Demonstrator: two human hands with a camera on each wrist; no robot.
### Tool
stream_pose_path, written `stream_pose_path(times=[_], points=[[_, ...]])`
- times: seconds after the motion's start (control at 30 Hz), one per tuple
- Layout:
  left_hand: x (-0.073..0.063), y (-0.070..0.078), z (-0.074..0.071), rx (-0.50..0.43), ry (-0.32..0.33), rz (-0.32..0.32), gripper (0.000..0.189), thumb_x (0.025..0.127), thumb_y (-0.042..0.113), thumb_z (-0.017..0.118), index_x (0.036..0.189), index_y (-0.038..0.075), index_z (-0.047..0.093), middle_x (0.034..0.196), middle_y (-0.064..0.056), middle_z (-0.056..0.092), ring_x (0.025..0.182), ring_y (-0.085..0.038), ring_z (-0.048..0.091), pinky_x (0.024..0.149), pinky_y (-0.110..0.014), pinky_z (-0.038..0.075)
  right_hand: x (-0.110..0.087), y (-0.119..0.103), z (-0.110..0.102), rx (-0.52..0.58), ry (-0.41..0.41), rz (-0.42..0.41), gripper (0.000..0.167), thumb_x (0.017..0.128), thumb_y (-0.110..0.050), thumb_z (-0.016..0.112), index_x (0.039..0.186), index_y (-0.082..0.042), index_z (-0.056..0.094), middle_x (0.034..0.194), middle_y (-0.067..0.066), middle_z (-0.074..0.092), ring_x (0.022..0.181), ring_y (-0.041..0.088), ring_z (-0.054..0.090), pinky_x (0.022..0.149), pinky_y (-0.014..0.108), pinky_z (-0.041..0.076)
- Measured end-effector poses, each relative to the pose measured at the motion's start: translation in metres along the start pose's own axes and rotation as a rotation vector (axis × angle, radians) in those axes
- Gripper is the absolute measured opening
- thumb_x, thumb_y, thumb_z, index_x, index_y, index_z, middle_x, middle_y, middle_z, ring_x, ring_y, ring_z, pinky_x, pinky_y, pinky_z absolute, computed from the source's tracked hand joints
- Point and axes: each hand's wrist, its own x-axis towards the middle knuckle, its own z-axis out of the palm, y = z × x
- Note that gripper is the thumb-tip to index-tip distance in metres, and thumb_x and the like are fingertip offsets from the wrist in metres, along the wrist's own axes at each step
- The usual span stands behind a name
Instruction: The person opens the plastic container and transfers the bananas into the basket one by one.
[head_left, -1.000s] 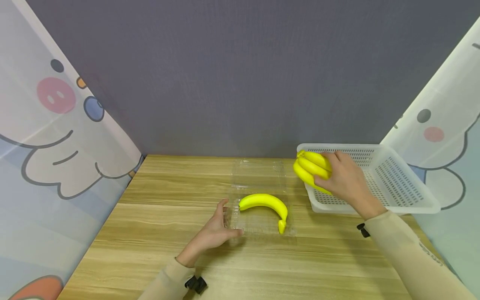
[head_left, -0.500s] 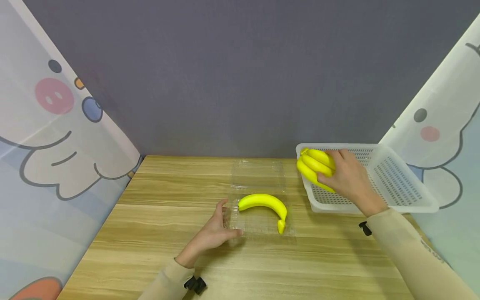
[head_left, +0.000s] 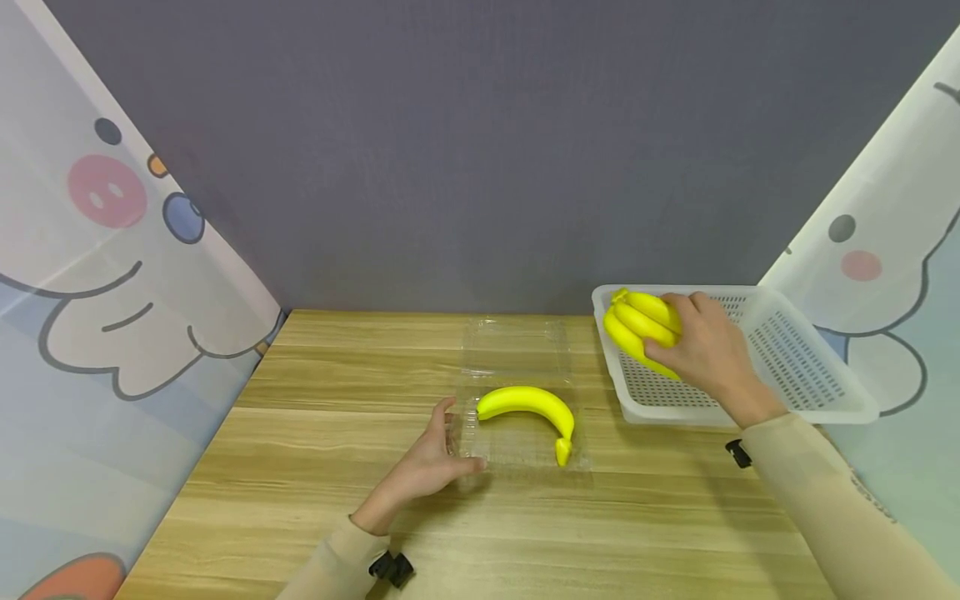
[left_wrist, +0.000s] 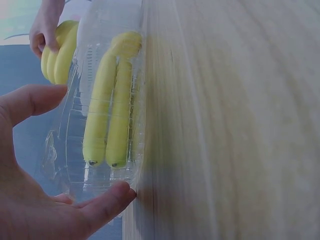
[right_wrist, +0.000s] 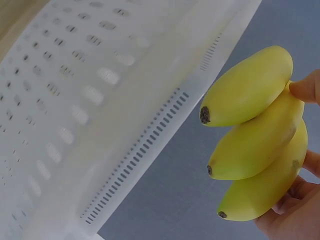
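My right hand point(head_left: 708, 350) grips a bunch of bananas point(head_left: 636, 327), held over the left part of a white perforated basket point(head_left: 795, 415). Three dark-tipped fruits of this bunch point(right_wrist: 257, 145) show in the right wrist view, thumb on one side and fingers on the other. A clear plastic clamshell box point(head_left: 517, 354) lies with its lid folded back, and a curved yellow banana point(head_left: 528, 400) rests in its near half. At the box's left end my left hand point(head_left: 420, 468) is spread, thumb by the near corner. Through the plastic, two banana lengths point(left_wrist: 100, 110) appear in the left wrist view.
The wooden table point(head_left: 315, 467) meets a dark grey upright panel point(head_left: 480, 167) at the back. Cartoon-printed curtains point(head_left: 112, 292) flank both sides. The basket stands at the table's back right, beside the right-hand curtain point(head_left: 885, 367).
My right hand has carried the banana bunch to the right and slightly farther back, more fully over the basket. The left hand, box and single banana have stayed in place.
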Motion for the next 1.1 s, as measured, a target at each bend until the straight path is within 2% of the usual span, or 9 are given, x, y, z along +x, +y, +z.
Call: stream_pose_path(times=[0.17,0.4,0.6,0.87,1.1], points=[[0.000,0.002,0.001,0.012,0.013,-0.007,0.115,0.080,0.032,0.086,0.161,0.011,0.008,0.159,-0.031,0.025,0.141,-0.050,0.034,0.109,-0.067,0.033,-0.001,0.008,0.000,-0.012,-0.003,0.010,0.066,0.083,-0.028,0.074,0.134,0.008,0.053,0.110,0.026,0.054,0.087,0.036,0.048,0.061,0.047,0.044],[0.000,0.002,0.001,0.010,0.009,-0.007,0.114,0.081,0.031,0.086,0.161,0.011,0.007,0.159,-0.031,0.025,0.140,-0.050,0.036,0.108,-0.067,0.035,-0.002,0.019,0.000,-0.021,-0.026,0.059,0.067,0.084,-0.029,0.074,0.136,0.008,0.052,0.111,0.026,0.054,0.089,0.036,0.048,0.066,0.047,0.042],[0.001,0.001,0.002,0.018,0.010,-0.006,0.115,0.081,0.032,0.086,0.161,0.011,0.008,0.158,-0.030,0.027,0.138,-0.048,0.039,0.107,-0.066,0.036,-0.003,0.027,0.000,-0.009,-0.048,0.087,0.069,0.085,-0.028,0.074,0.138,0.008,0.049,0.116,0.028,0.052,0.093,0.039,0.047,0.068,0.052,0.043],[0.001,0.002,0.002,0.012,0.007,0.003,0.115,0.081,0.031,0.086,0.161,0.011,0.007,0.158,-0.031,0.025,0.140,-0.051,0.035,0.108,-0.067,0.035,-0.003,0.039,-0.001,-0.009,-0.088,0.115,0.073,0.085,-0.029,0.076,0.139,0.010,0.046,0.121,0.031,0.050,0.099,0.043,0.046,0.074,0.057,0.042],[0.001,0.000,0.001,0.002,0.006,0.003,0.116,0.080,0.032,0.086,0.161,0.010,0.006,0.156,-0.030,0.027,0.135,-0.050,0.041,0.102,-0.066,0.042,-0.005,0.050,0.002,-0.033,-0.088,0.126,0.072,0.084,-0.030,0.077,0.136,0.011,0.048,0.119,0.030,0.051,0.098,0.044,0.047,0.072,0.057,0.043]])
